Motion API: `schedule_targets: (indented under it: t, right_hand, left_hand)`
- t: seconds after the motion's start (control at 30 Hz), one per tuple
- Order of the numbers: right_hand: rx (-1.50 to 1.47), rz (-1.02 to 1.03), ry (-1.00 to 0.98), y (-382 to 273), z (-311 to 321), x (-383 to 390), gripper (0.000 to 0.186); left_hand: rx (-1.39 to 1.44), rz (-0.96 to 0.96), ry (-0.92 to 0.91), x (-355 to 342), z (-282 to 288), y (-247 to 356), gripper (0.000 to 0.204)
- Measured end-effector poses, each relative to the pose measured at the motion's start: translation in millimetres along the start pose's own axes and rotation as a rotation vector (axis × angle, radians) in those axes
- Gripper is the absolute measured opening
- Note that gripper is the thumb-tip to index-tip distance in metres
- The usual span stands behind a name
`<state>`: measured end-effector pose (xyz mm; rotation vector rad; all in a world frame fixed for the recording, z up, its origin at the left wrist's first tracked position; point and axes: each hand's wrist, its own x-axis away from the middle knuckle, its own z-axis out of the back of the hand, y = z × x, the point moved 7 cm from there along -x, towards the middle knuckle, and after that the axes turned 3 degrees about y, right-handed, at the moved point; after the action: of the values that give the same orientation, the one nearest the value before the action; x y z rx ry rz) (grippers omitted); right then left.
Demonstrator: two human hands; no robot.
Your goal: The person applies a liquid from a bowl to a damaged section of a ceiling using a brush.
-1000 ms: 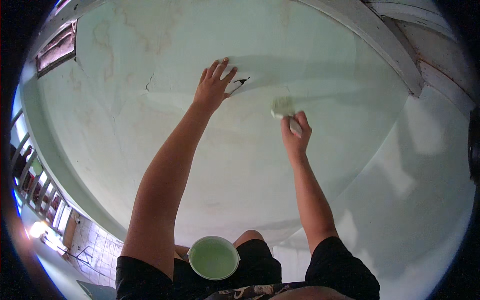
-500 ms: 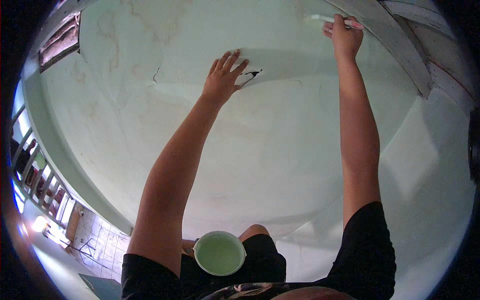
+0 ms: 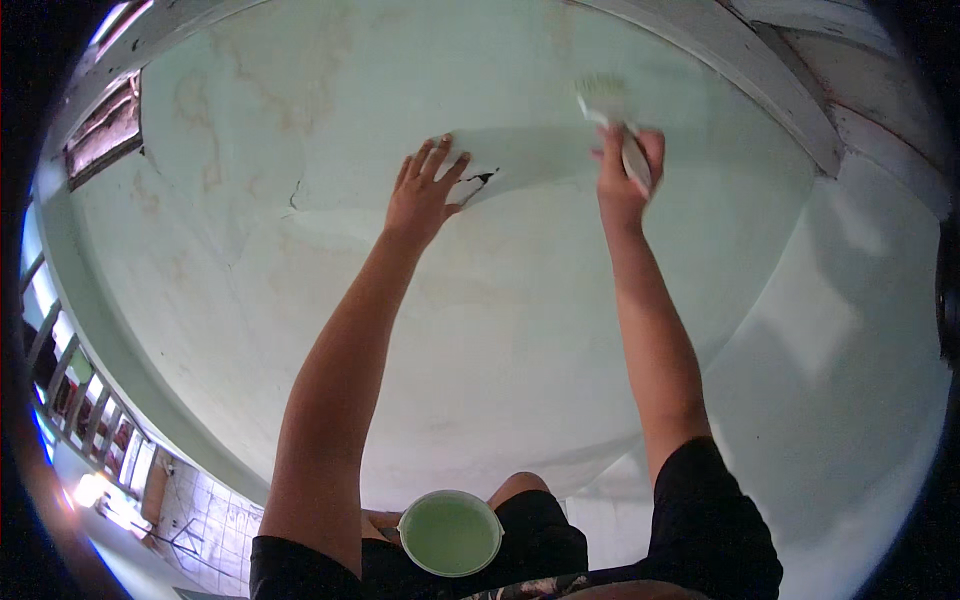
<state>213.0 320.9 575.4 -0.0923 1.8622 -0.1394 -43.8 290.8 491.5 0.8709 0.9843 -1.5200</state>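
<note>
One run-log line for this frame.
left hand: flat on ceiling by crack | right hand: holds brush | paint bucket: below

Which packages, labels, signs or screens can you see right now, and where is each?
None in view: no package, label, sign or screen.
Nearest to a container: round white bucket of pale green paint, low centre, by the knees.
Right hand holds a paintbrush to the ceiling; left hand lies flat by a crack.

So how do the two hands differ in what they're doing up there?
The left hand is empty, its fingers spread flat against the pale green surface beside a dark crack; the right hand is closed around a brush. The left hand sits lower, the right higher with the bristles on the surface. Both are raised overhead, above a bowl of green paint.
</note>
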Motion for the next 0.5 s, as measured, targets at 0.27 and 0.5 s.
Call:
schedule_targets:
  t: [0.27, 0.5]
  right_hand:
    - [-0.043, 0.136, 0.066, 37, -53, -76, 0.022]
    - [-0.21, -0.071, 0.114, 49, -40, -71, 0.027]
  left_hand:
    - [0.015, 0.048, -0.042, -5, 1, 8, 0.08]
    - [-0.029, -0.011, -0.022, -4, 1, 5, 0.085]
